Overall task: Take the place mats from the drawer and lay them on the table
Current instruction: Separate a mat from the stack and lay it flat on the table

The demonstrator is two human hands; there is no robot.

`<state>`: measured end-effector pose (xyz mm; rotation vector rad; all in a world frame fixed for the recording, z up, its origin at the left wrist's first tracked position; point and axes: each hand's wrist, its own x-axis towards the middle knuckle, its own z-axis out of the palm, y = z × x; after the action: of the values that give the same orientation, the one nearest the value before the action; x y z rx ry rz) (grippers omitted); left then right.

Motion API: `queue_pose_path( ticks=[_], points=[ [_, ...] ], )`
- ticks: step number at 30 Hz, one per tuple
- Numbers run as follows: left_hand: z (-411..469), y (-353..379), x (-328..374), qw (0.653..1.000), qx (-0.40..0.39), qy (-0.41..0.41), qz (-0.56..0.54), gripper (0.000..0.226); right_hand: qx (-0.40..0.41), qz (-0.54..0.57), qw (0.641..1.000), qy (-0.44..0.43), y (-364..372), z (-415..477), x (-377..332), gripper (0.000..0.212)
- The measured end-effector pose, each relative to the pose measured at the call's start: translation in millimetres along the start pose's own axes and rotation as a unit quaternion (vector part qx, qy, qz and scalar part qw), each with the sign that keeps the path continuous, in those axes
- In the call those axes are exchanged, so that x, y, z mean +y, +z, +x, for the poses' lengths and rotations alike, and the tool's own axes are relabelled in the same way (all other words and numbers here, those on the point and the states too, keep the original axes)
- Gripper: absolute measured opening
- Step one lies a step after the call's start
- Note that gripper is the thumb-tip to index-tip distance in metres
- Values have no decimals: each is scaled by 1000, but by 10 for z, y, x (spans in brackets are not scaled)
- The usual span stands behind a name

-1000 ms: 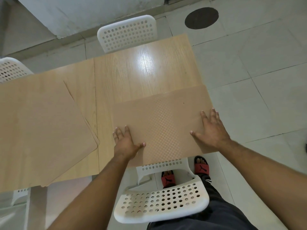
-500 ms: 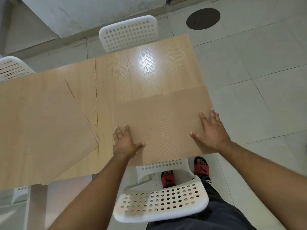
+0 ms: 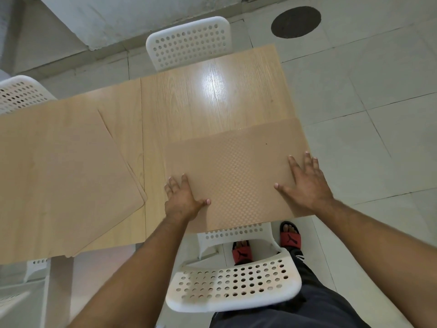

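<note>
- Pressing flat, the left hand [image 3: 181, 200] lies with fingers straight over the left edge of the place mat [image 3: 236, 176], thumb out across it.
- The right hand [image 3: 305, 183] rests flat near its right edge, fingers spread.
- The mat is tan and rectangular, with a fine checkered texture.
- It lies at the near right corner of the table [image 3: 208, 98], long axis running left to right.
- Stacked tan mats [image 3: 59, 181] lie well apart to the left.

No words or numbers could be read. The only sign was a small black jumping-cat mark. One was on the strap of the left red sandal [image 3: 241, 254] and one on the right red sandal [image 3: 290, 239].
</note>
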<state>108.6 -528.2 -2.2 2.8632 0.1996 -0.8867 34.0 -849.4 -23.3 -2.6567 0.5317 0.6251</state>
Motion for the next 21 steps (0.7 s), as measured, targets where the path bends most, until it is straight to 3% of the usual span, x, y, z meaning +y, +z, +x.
queue_pose_path(
  ticks=[8,11,17,21],
  points=[
    [-19,-65,52,1000,-5,1,1,120,-8,-4,1000,3,-28,-7,22,96],
    [-64,-81,178,999,26,26,-6,114,25,-4,1000,8,-100,19,31,90],
    [-184,237,1044,970,119,208,-38,58,51,-1,998,-48,-369,535,-30,79],
    [-156,663,1605,945,118,303,-28,49,50,-51,991,-112,-300,980,-162,74]
  ],
)
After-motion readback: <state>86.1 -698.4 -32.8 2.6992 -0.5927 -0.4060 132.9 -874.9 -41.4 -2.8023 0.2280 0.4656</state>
